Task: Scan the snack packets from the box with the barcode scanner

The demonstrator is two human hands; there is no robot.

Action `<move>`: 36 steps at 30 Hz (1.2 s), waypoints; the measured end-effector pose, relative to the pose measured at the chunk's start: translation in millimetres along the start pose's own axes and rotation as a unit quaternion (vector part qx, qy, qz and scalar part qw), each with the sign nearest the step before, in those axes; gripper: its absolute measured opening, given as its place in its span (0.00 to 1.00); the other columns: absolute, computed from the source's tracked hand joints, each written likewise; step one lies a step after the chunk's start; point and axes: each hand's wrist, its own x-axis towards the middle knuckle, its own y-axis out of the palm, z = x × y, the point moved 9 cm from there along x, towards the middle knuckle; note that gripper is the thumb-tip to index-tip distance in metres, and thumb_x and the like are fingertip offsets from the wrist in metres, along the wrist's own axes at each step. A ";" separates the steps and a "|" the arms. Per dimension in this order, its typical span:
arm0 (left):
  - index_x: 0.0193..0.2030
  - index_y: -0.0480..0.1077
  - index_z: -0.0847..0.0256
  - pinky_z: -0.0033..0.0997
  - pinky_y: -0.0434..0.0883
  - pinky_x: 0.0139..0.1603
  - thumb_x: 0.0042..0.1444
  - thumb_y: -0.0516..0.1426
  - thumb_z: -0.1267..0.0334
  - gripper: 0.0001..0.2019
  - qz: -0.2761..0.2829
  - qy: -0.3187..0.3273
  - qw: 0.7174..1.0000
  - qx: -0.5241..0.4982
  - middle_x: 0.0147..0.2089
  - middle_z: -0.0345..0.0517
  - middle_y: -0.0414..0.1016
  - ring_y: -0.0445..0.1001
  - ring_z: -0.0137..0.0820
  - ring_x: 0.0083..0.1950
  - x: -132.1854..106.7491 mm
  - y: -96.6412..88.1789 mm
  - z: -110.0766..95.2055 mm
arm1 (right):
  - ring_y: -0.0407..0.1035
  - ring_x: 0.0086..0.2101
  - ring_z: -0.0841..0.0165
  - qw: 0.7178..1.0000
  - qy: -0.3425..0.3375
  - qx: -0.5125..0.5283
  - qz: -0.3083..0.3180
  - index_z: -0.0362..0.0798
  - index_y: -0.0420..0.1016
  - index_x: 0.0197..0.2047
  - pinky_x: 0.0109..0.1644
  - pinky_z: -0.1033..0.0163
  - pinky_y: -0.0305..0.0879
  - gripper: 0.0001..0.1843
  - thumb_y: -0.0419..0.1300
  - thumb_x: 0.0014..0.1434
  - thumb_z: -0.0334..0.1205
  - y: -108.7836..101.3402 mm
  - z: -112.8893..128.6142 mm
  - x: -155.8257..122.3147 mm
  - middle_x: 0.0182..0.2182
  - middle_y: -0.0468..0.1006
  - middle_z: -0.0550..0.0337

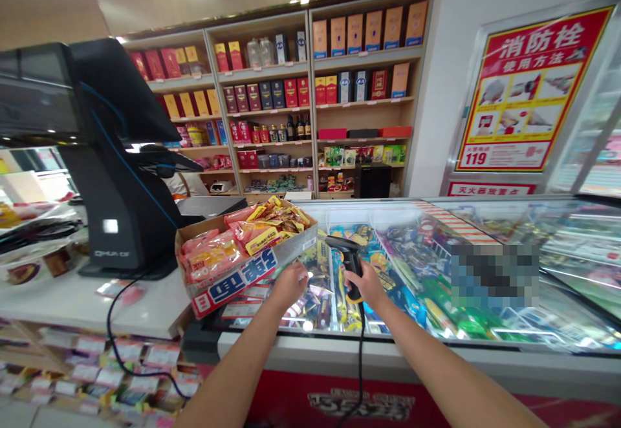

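Observation:
My right hand [369,286] is wrapped around the handle of a black barcode scanner [353,263], held above the glass top of a chest freezer [417,344]. The scanner's head points left, and its cable hangs down over the freezer's front. My left hand [291,284] is over the glass just right of an open cardboard box [252,279]. Its fingers are curled in, and whatever they may hold is hidden. Pink packaged snacks [213,253] and yellow-labelled packets [272,224] fill the box. Beneath the glass lie many colourful ice cream packs [378,266].
At left, a black checkout terminal [121,156] stands on a white counter [160,305], with a black cable [109,334] looping down its front. Behind the freezer, shelves [308,72] carry boxes and bottles. A red fire-hydrant poster [531,92] hangs on the right wall.

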 end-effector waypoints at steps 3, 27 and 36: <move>0.28 0.73 0.63 0.30 0.69 0.43 0.55 0.54 0.75 0.09 -0.003 0.001 1.000 -0.002 0.36 0.47 0.74 0.73 0.31 0.39 -0.3 0.6 1.4 | 0.67 0.18 0.68 1.000 0.001 0.003 0.002 0.48 0.66 0.33 0.26 0.62 0.64 0.11 0.61 0.49 0.44 0.1 -1.8 0.7 0.16 0.71 0.66; 0.27 0.73 0.62 0.29 0.69 0.43 0.54 0.54 0.75 0.09 -0.002 -0.002 1.000 -0.008 0.36 0.46 0.75 0.73 0.30 0.38 0.5 -0.7 0.0 | 0.67 0.18 0.68 1.000 0.003 -0.007 0.000 0.47 0.67 0.34 0.26 0.62 0.65 0.13 0.61 0.48 0.45 -0.7 -3.4 1.0 0.17 0.72 0.65; 0.28 0.74 0.62 0.30 0.69 0.43 0.55 0.54 0.74 0.09 0.008 -0.027 1.000 0.007 0.37 0.47 0.75 0.73 0.30 0.39 0.7 0.2 1.8 | 0.67 0.18 0.68 1.000 -0.006 -0.016 0.008 0.47 0.67 0.35 0.26 0.62 0.65 0.11 0.61 0.50 0.43 -1.2 -6.2 0.6 0.18 0.72 0.65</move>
